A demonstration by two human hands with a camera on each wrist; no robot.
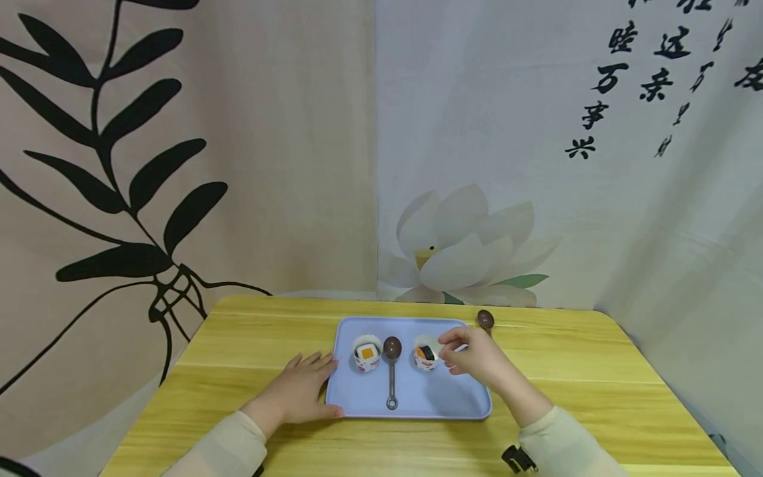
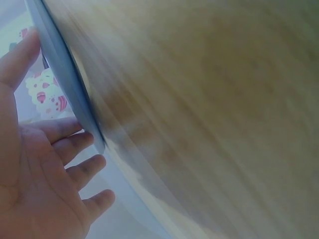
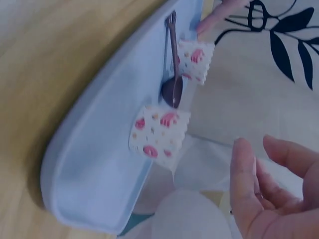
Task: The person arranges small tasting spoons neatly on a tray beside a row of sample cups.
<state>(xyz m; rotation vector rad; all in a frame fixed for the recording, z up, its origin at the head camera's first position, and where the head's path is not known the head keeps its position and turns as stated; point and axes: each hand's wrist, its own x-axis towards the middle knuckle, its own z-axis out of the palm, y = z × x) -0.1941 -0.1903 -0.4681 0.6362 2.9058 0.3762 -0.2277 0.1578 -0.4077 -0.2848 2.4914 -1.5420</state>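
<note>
A pale blue tray (image 1: 444,401) lies on the table. My left hand (image 1: 301,392) rests at its left edge with the fingers spread, thumb near the front left corner; in the left wrist view fingertips touch the tray rim (image 2: 75,82). On the tray stand two patterned paper cups: the left cup (image 1: 367,363) has white and orange food, the right cup (image 1: 425,364) orange, white and black food. Between them lies a brown spoon (image 1: 391,374). My right hand (image 1: 473,359) hovers just right of the right cup, its bent fingers apart from the thumb and nothing visible between them.
A second brown spoon (image 1: 485,319) lies on the wooden table (image 1: 572,377) beyond the tray's back right corner, partly hidden by the right hand. Curtains (image 1: 298,165) with plant, flower and written patterns hang behind the table.
</note>
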